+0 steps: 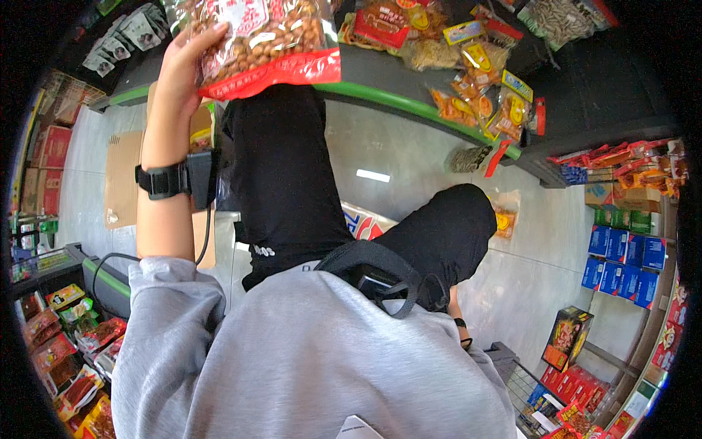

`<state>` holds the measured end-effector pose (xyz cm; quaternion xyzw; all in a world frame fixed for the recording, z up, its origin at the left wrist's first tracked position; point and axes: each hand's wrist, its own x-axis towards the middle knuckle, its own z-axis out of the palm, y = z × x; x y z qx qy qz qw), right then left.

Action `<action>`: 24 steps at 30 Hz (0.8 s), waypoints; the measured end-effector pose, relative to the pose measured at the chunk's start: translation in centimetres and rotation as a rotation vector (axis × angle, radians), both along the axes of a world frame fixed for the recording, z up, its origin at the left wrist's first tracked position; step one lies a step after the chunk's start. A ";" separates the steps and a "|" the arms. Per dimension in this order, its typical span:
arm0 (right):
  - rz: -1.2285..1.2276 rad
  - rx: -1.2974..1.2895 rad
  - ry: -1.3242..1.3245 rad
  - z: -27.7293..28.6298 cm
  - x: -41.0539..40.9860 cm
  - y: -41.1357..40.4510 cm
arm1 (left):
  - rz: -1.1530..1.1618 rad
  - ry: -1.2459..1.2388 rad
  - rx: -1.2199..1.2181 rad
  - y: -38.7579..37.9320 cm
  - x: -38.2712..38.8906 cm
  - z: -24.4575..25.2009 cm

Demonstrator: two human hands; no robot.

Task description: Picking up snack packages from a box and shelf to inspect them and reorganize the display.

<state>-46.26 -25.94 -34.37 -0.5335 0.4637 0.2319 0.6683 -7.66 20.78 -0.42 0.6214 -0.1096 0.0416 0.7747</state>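
At the top of the view, my left hand (184, 63) grips the left side of a clear plastic bag of peanuts or similar nuts (285, 41). The thumb lies across the front of the bag, and my other fingers are hidden behind it. A red printed band runs along the bag's lower edge, in front of a dark shelf with a green edge (378, 96). Down beside my bent right knee, only the wrist of my right hand (454, 304) shows; the thigh covers its fingers.
Packaged snacks (480, 63) lie on the shelf. A bag of small dark pieces (469, 159) hangs near its green edge. Flattened cardboard (123, 181) and an orange snack packet (504, 219) lie on the grey floor. Blue boxes (625, 263) stand at right; more packets (77, 340) fill the lower-left shelf.
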 end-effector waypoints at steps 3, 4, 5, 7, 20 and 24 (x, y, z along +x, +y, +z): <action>0.033 0.036 0.077 -1.4 -1.8 1.4 | 0.015 0.009 0.028 -0.2 0.3 0.8; 0.043 0.044 0.099 -1.9 -2.5 1.5 | 0.011 0.019 0.036 -1.0 -0.1 0.8; 0.050 0.055 0.115 -2.4 -3.2 1.5 | -0.011 -0.020 0.058 -1.8 -0.4 0.9; 0.070 0.067 0.148 -3.3 -4.4 1.7 | -0.038 -0.062 0.094 -4.0 -1.3 2.0; 0.137 0.107 0.302 -5.7 -7.5 -2.7 | -0.053 0.038 0.105 -10.5 -4.2 1.0; 0.129 0.115 0.304 -4.5 -6.8 -3.3 | -0.054 0.055 0.110 -11.7 -4.1 1.0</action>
